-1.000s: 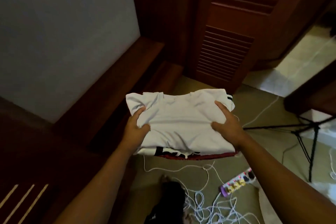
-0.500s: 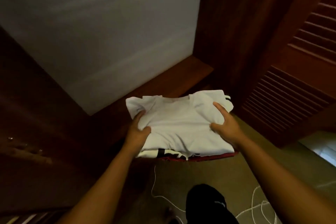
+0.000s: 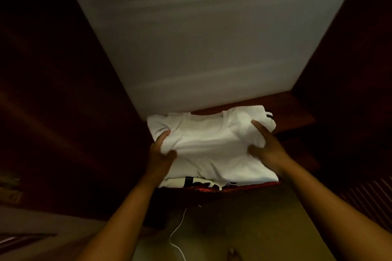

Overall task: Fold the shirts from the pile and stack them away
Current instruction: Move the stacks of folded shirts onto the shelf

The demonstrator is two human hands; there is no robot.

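Two hands carried the load. The left hand gripped the near-left edge of a folded white shirt, thumb curled over the top and the fingers hidden beneath; the right hand clamped the right edge likewise, its thumb stretched forward along the cloth. Between the hands lay the whole stack of shirts: under the white one, toward the wrists, a layer with black print showed, and lowest of all a red edge. The stack was held in the air, level, just short of a dark wooden shelf that lay beyond the fingertips.

Such a bundle would likely handle soft and light, with no stiffness of its own. Judging from the sag at the near edge, it would droop or slide apart if held at one point only, so the sensible hold was the one in use, palms under the two opposite sides with thumbs pinning the top. The smooth upper shirt might slip off the lower ones if the stack tilted.

Beyond the shelf rose a pale panel, flanked to the left and right of the arms by dark wood walls, which suggested a wardrobe compartment. Below the forearms the dull greenish floor showed a thin white cord. The light was dim and the edges blurred.
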